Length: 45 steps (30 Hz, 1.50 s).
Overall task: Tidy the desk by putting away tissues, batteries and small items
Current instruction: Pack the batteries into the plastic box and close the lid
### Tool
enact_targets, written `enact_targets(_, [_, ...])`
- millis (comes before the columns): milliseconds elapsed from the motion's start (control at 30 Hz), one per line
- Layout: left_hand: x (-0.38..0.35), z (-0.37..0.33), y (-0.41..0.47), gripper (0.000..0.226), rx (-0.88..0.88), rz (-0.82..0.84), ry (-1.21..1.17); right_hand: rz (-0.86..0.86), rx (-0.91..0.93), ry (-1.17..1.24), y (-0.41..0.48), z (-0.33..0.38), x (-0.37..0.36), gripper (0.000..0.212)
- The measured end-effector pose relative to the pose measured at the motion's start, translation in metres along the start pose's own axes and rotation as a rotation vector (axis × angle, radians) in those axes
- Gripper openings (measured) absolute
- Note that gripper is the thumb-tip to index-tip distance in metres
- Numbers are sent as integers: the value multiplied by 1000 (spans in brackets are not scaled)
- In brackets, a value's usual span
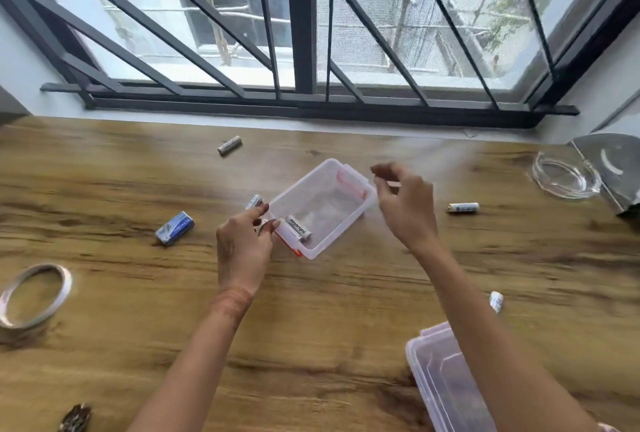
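The job is only partly done. One battery (298,227) lies inside the clear box (349,220), and maybe a second beside it. The left hand (242,248) touches the box's near corner, fingers bent around a battery (254,202) just outside the box. The right hand (405,203) hovers over the box's far side, fingers pinched; I cannot tell if it holds anything.

Four batteries remain out: beyond the box (229,145), right (463,207), nearer on the right (496,300), and a blue block one left (174,227). No tissues show. The worktop (138,293) has lots of bare room; the lid (446,386) sits at its near edge.
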<state>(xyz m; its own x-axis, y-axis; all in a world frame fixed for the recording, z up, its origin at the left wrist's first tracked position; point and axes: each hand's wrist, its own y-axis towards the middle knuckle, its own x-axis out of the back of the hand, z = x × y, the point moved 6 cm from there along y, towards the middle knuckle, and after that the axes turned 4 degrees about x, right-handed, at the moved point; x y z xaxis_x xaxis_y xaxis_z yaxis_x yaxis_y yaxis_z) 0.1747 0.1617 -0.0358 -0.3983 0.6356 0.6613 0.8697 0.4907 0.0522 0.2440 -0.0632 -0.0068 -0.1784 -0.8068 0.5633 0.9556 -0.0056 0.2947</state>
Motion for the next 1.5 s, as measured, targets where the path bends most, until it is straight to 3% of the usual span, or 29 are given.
enact_targets(67, [-1,2,0,38,14,-1,2,-8,-7,-217,-2,-31,24,29])
enact_targets(167, [-2,5,1,38,28,5,-4,124,-148,-523,-8,-84,46,45])
enact_targets(300, [-2,6,0,38,24,4,-3,239,-189,-700,-20,-114,56,56])
enact_targets(467, [-2,5,-1,35,-6,-5,-27,143,-43,-722,-24,-106,52,22])
enact_targets(567, [-2,8,-2,37,-8,21,-46,121,-93,-635,-35,-97,50,13])
enact_targets(700, [-2,11,-10,39,-58,61,-57,38,-304,-523,-62,-95,69,17])
enact_targets(867, [-7,0,-16,46,-206,88,-5,-47,-566,-551,-111,-99,101,25])
enact_targets(1033, [-23,-4,-16,70,-252,220,83,-131,-632,-529,-136,-103,114,18])
enact_targets(1133, [-28,0,-17,73,-246,260,72,-182,-680,-560,-145,-102,123,19])
enact_targets(1233, [-29,2,-16,74,-259,265,75,-83,-590,-582,-149,-96,125,12])
enact_targets(1400, [-28,3,-15,76,-255,250,51,196,-216,-712,-149,-80,107,20])
enact_targets(1500, [-27,4,-16,77,-249,238,23,214,-199,-688,-148,-79,106,25])
